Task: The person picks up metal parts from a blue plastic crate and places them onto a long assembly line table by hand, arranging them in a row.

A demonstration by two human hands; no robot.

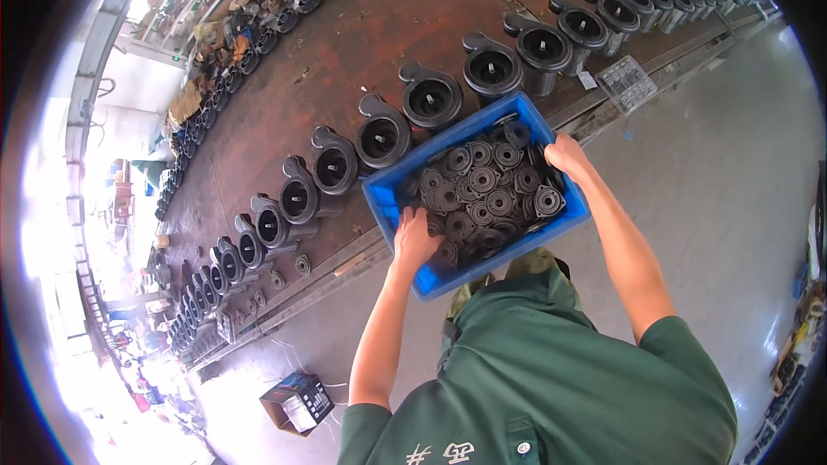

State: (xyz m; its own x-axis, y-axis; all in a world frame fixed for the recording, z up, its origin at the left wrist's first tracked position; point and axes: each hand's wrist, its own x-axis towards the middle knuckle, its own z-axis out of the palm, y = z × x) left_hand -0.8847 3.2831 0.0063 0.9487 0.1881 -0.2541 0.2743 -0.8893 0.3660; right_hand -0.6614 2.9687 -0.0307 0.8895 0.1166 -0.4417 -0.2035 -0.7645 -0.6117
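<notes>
A blue plastic bin (475, 279) is tilted in front of my body, at the bench's near edge. Inside it lie many round dark metal flange-like parts (501, 202) with ringed faces and centre holes. My right hand (567, 156) grips the bin's right end at the rim. Across the left end reaches my left hand (417, 239), its fingers inside the bin beside the parts. Whether those fingers hold a part or only touch is not clear, as they are blurred and partly hidden.
Black motor or pump housings (431, 98) with upright shafts line the brown bench (362, 45). Several loose round parts (302, 264) lie left. A clear tray of small pieces (627, 85) sits at the right edge. An open cardboard box (298, 402) stands on the floor.
</notes>
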